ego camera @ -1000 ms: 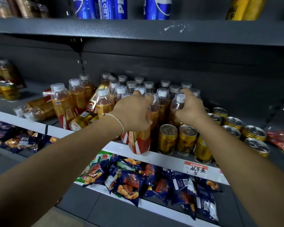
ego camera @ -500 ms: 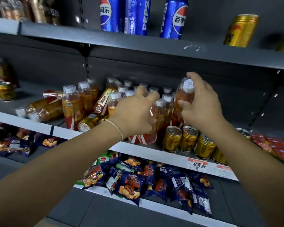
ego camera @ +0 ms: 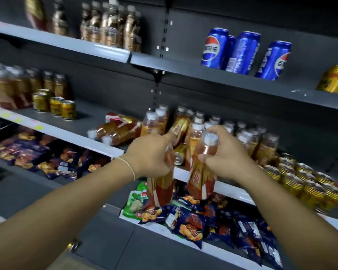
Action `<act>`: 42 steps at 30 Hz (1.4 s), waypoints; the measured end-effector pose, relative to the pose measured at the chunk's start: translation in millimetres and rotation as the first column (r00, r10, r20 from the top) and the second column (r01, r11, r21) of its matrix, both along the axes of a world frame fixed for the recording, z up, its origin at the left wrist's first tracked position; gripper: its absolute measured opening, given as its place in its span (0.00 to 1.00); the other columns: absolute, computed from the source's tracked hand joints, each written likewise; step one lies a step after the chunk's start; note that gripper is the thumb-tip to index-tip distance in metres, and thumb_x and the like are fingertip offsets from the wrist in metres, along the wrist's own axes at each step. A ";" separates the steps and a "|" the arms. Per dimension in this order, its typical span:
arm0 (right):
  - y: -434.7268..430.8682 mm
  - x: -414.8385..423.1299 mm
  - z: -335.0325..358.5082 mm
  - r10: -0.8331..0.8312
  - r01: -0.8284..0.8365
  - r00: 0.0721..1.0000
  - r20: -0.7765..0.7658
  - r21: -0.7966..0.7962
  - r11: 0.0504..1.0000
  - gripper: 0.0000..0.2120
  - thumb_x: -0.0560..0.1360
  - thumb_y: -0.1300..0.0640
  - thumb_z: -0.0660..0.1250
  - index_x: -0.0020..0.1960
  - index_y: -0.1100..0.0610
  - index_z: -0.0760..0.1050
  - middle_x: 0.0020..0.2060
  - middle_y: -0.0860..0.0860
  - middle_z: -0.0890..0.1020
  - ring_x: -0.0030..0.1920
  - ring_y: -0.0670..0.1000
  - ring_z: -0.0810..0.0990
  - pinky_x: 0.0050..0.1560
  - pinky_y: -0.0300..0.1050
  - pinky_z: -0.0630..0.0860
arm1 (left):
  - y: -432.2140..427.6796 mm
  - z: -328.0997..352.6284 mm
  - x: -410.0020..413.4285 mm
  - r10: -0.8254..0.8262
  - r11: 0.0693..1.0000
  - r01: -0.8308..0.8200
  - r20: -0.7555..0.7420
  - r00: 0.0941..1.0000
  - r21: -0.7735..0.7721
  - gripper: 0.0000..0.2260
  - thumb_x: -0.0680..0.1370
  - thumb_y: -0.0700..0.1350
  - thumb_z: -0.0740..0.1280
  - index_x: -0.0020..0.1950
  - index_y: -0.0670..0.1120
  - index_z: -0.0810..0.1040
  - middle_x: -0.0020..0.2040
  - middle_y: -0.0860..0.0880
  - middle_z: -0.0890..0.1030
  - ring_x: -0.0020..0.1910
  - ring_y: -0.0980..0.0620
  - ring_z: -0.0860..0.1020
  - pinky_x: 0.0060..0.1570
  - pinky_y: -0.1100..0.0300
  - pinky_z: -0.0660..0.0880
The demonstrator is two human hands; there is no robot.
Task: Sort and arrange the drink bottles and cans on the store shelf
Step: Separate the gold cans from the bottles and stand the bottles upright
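Note:
My left hand [ego camera: 149, 152] grips the neck of an amber tea bottle [ego camera: 160, 189] with a red and gold label. My right hand [ego camera: 225, 154] holds a second such bottle [ego camera: 202, 178] by its neck, white cap showing. Both bottles hang upright in front of the middle shelf's white edge [ego camera: 230, 189], clear of the shelf. Behind them stand several white-capped tea bottles [ego camera: 265, 151]. Two bottles [ego camera: 115, 133] lie on their sides at the left of that group. Gold cans [ego camera: 300, 178] fill the shelf's right end.
Blue Pepsi cans [ego camera: 240, 52] and a gold can [ego camera: 334, 78] stand on the upper right shelf. Brown bottles [ego camera: 111, 26] line the top left shelf. Three gold cans [ego camera: 57, 106] and more bottles sit on the left shelf. Snack bags [ego camera: 193, 225] lie below.
Both hands have lifted their bottles off the shelf and drawn them out in front of its edge. The view has swung up and left, showing the left shelves.

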State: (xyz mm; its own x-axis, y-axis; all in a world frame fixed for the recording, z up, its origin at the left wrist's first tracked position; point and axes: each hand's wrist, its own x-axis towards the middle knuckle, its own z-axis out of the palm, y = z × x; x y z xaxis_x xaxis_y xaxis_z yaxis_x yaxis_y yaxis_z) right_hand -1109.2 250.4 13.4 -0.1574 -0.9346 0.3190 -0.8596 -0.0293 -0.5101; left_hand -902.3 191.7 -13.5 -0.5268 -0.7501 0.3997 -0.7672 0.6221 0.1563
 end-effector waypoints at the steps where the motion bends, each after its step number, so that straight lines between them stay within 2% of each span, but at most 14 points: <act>1: -5.8 16.2 -7.4 0.031 -0.031 0.999 0.014 0.008 0.999 0.29 0.70 0.54 0.75 0.63 0.39 0.63 0.43 0.44 0.80 0.34 0.43 0.80 0.30 0.38 0.76 | 0.1 -5.5 16.9 0.032 0.999 -0.032 0.007 0.999 0.003 0.24 0.68 0.54 0.70 0.61 0.56 0.67 0.49 0.50 0.73 0.44 0.46 0.78 0.34 0.58 0.73; 3: -18.5 49.9 -18.8 0.077 -0.078 0.997 0.031 0.027 0.997 0.28 0.68 0.54 0.76 0.57 0.37 0.63 0.44 0.42 0.79 0.38 0.41 0.79 0.34 0.40 0.76 | 0.0 -15.9 53.0 0.103 0.995 -0.103 0.003 0.995 0.011 0.23 0.68 0.53 0.71 0.60 0.54 0.67 0.50 0.49 0.73 0.37 0.50 0.75 0.33 0.57 0.72; 5: -32.9 86.7 -27.6 0.125 -0.129 0.991 0.056 0.074 0.989 0.28 0.66 0.53 0.78 0.55 0.38 0.65 0.45 0.41 0.79 0.43 0.43 0.79 0.39 0.42 0.77 | -0.3 -25.3 92.8 0.165 0.986 -0.165 0.010 0.986 0.025 0.22 0.68 0.53 0.70 0.59 0.54 0.67 0.46 0.49 0.73 0.31 0.56 0.66 0.31 0.58 0.69; 7: -45.3 115.9 -33.2 0.159 -0.167 0.984 0.076 0.123 0.978 0.29 0.64 0.52 0.78 0.57 0.40 0.66 0.49 0.42 0.79 0.48 0.47 0.80 0.48 0.48 0.80 | -0.3 -32.4 124.6 0.209 0.975 -0.209 0.016 0.978 0.069 0.21 0.68 0.53 0.70 0.58 0.55 0.67 0.47 0.50 0.69 0.29 0.55 0.65 0.28 0.60 0.63; 9: -59.0 152.5 -37.5 0.218 -0.229 0.972 0.086 0.167 0.959 0.33 0.62 0.51 0.77 0.61 0.40 0.66 0.52 0.42 0.79 0.51 0.48 0.79 0.53 0.49 0.79 | 0.5 -38.4 162.8 0.273 0.957 -0.276 0.040 0.961 0.094 0.20 0.69 0.53 0.69 0.58 0.55 0.67 0.49 0.49 0.69 0.29 0.51 0.67 0.27 0.60 0.62; 16: -104.1 268.6 -46.0 0.439 -0.465 0.885 0.155 0.254 0.848 0.29 0.62 0.55 0.78 0.60 0.43 0.71 0.51 0.44 0.79 0.49 0.46 0.79 0.49 0.46 0.80 | 4.8 -47.6 274.9 0.492 0.859 -0.499 0.091 0.866 0.112 0.21 0.69 0.53 0.68 0.60 0.55 0.67 0.49 0.48 0.68 0.29 0.52 0.69 0.25 0.61 0.63; 19: -125.6 311.0 -48.7 0.514 -0.543 0.840 0.175 0.306 0.782 0.28 0.60 0.51 0.78 0.55 0.42 0.71 0.50 0.45 0.80 0.49 0.48 0.81 0.46 0.50 0.83 | 0.5 -48.8 311.6 0.564 0.806 -0.576 0.120 0.817 0.137 0.20 0.71 0.52 0.66 0.61 0.56 0.67 0.51 0.47 0.69 0.32 0.49 0.73 0.29 0.59 0.69; 22: -151.4 348.5 -52.8 0.576 -0.602 0.796 0.183 0.333 0.726 0.26 0.57 0.48 0.77 0.52 0.43 0.72 0.48 0.45 0.81 0.48 0.49 0.81 0.46 0.52 0.83 | -10.8 -52.6 342.8 0.620 0.755 -0.635 0.134 0.773 0.165 0.20 0.71 0.51 0.65 0.62 0.56 0.67 0.48 0.49 0.67 0.32 0.52 0.71 0.27 0.60 0.64; 26: -194.8 395.4 -56.2 0.625 -0.665 0.745 0.232 0.331 0.670 0.25 0.55 0.47 0.76 0.50 0.42 0.72 0.48 0.46 0.82 0.47 0.49 0.82 0.40 0.50 0.84 | -38.5 -59.4 379.2 0.682 0.709 -0.686 0.088 0.726 0.162 0.21 0.72 0.51 0.66 0.64 0.57 0.66 0.49 0.50 0.67 0.37 0.50 0.75 0.27 0.61 0.66; 29: -236.7 424.8 -55.0 0.644 -0.696 0.718 0.263 0.276 0.663 0.27 0.54 0.49 0.77 0.51 0.42 0.72 0.48 0.45 0.82 0.48 0.49 0.82 0.45 0.55 0.84 | -72.7 -57.6 402.2 0.726 0.679 -0.724 0.035 0.687 0.120 0.21 0.73 0.50 0.65 0.64 0.58 0.66 0.50 0.50 0.66 0.37 0.49 0.75 0.26 0.62 0.65; 32: -283.3 444.2 -43.7 0.657 -0.713 0.698 0.284 0.191 0.674 0.25 0.56 0.52 0.78 0.49 0.40 0.72 0.43 0.42 0.82 0.45 0.45 0.82 0.45 0.50 0.83 | -117.8 -45.5 419.2 0.750 0.661 -0.749 0.002 0.662 0.042 0.20 0.73 0.52 0.67 0.64 0.57 0.66 0.53 0.49 0.69 0.37 0.48 0.75 0.29 0.60 0.70; 36: -348.0 457.7 -22.4 0.680 -0.723 0.671 0.296 0.054 0.689 0.24 0.61 0.60 0.80 0.50 0.45 0.73 0.42 0.42 0.82 0.43 0.43 0.81 0.44 0.45 0.82 | -178.6 -27.6 435.7 0.764 0.641 -0.767 -0.072 0.641 -0.025 0.25 0.70 0.55 0.71 0.64 0.57 0.66 0.57 0.47 0.69 0.38 0.45 0.76 0.35 0.54 0.77; 39: -387.8 463.5 -11.6 0.691 -0.699 0.660 0.295 -0.097 0.709 0.24 0.62 0.63 0.81 0.50 0.46 0.73 0.39 0.34 0.82 0.41 0.39 0.82 0.42 0.40 0.79 | -216.1 -19.6 442.7 0.740 0.646 -0.757 -0.167 0.652 -0.096 0.25 0.69 0.53 0.72 0.64 0.55 0.68 0.60 0.46 0.69 0.40 0.41 0.79 0.36 0.51 0.78; 42: -417.7 464.0 -10.7 0.665 -0.620 0.691 0.284 -0.239 0.747 0.27 0.63 0.60 0.81 0.54 0.45 0.72 0.45 0.41 0.80 0.45 0.42 0.81 0.44 0.41 0.79 | -253.7 -14.1 446.9 0.720 0.636 -0.756 -0.233 0.653 -0.154 0.26 0.68 0.50 0.74 0.64 0.53 0.70 0.64 0.44 0.68 0.42 0.39 0.79 0.35 0.52 0.78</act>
